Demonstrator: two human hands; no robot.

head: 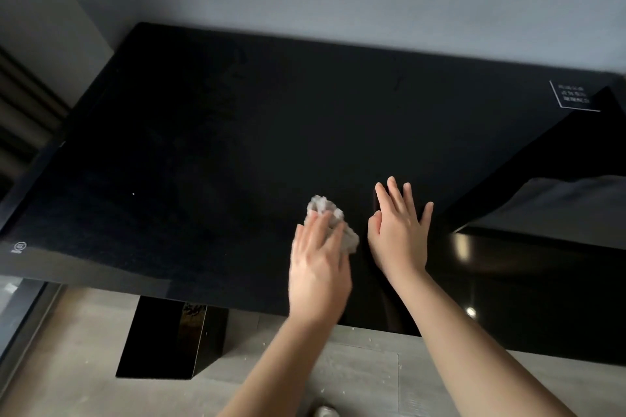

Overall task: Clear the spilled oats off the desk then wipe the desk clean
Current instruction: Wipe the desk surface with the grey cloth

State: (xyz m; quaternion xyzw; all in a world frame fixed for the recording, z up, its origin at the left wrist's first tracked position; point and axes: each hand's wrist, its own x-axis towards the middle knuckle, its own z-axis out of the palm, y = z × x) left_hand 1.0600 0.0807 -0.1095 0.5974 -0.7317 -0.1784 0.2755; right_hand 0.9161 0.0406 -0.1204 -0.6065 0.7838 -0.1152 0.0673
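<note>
Your left hand [318, 267] holds the rag [325, 206] on the desk [203, 145]; it pokes out past your bent fingers [317, 225]. Your right hand [399, 240] lies flat beside it, fingers wide.

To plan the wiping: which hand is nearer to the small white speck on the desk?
Left. The left hand, holding a tissue, lies right of the speck; the right hand lies farther right.

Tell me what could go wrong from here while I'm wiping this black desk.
1. The pale speck lies far to the left of the crumpled wipe held in your left hand, so it could be missed.
2. Your right hand lies flat on the glossy desk and may leave smudges.
3. Wiping toward the near edge could add crumbs to the pale flecks already on the floor.
</note>
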